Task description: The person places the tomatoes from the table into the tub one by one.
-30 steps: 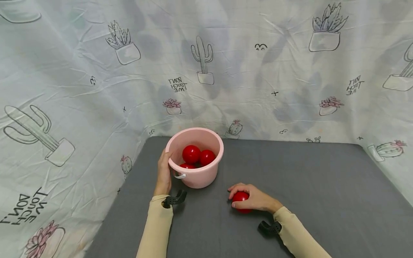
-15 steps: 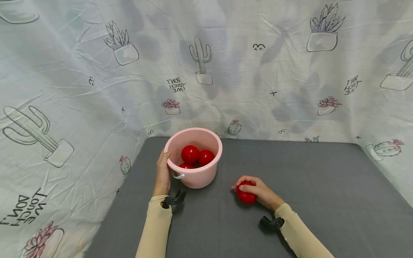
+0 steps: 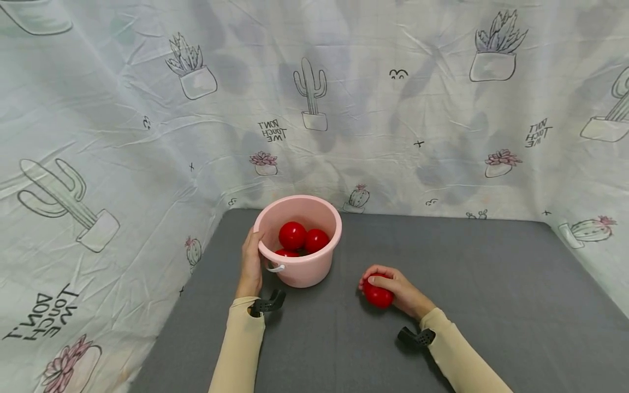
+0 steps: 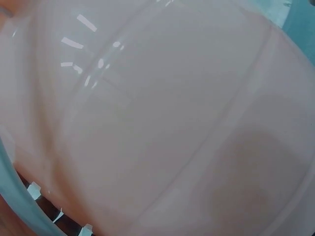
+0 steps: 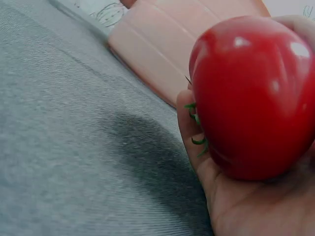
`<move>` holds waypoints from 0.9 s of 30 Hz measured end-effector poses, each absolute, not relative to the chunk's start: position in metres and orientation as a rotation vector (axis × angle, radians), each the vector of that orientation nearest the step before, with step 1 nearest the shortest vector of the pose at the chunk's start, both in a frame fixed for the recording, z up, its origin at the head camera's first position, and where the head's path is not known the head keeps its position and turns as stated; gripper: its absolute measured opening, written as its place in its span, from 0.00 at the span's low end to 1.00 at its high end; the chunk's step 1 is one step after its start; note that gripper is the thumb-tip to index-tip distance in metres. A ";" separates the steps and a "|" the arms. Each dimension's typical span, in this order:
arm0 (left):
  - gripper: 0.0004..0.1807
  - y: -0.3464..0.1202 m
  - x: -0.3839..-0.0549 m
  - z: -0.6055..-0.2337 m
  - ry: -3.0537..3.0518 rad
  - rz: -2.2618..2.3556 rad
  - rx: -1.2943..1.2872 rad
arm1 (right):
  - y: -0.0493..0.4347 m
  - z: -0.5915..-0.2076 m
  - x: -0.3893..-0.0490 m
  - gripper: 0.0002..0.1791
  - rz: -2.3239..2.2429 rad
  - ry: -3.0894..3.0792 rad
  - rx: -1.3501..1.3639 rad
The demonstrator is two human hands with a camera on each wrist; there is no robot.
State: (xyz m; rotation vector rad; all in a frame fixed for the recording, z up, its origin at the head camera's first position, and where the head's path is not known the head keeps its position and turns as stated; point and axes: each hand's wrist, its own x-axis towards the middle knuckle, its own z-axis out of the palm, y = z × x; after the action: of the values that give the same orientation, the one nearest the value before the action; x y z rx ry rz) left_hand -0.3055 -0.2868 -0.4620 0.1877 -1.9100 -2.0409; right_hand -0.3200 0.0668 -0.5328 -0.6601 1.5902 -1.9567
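Observation:
In the head view my left hand (image 3: 252,262) grips the left side of a pink bucket (image 3: 307,271), fingertips at the rim. The bucket's pale wall (image 4: 162,108) fills the left wrist view. Inside the bucket lie several red tomatoes (image 3: 292,236), the lowest partly hidden by the rim. To the right of the bucket, my right hand (image 3: 400,289) holds another red tomato (image 3: 378,295). The right wrist view shows this tomato (image 5: 251,98) with green sepals on its left side, raised over its shadow on the cloth, fingers curled around it.
A dark grey cloth (image 3: 472,284) covers the tabletop. Behind and to the sides hangs a pale curtain (image 3: 363,109) printed with cacti. The bucket's white handle (image 3: 276,267) hangs at its front. Black camera mounts (image 3: 416,337) sit on both wrists.
My right hand has closed around the tomato, lifted it off the cloth and turned it, shifting slightly right and away from me. The left hand and bucket have stayed in place.

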 end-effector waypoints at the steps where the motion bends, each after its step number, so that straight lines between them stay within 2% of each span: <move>1: 0.22 -0.286 -0.305 -0.462 -1.909 -2.043 0.185 | 0.067 -0.531 -0.321 0.08 -1.956 1.609 -0.640; 10: 0.22 -0.286 -0.304 -0.461 -1.884 -2.048 0.199 | 0.076 -0.496 -0.348 0.07 -1.997 1.747 -0.532; 18: 0.23 -0.284 -0.302 -0.460 -1.883 -2.059 0.197 | 0.086 -0.449 -0.373 0.09 -2.047 1.801 -0.535; 27: 0.24 -0.284 -0.298 -0.459 -1.904 -2.044 0.192 | 0.092 -0.413 -0.392 0.09 -2.065 1.848 -0.523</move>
State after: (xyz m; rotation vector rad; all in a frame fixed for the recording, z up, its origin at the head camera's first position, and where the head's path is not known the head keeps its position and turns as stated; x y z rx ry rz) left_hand -0.2984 -0.2835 -0.4595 0.1915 -1.9044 -2.0444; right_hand -0.3916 0.0921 -0.4126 -0.5232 1.8483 -2.0650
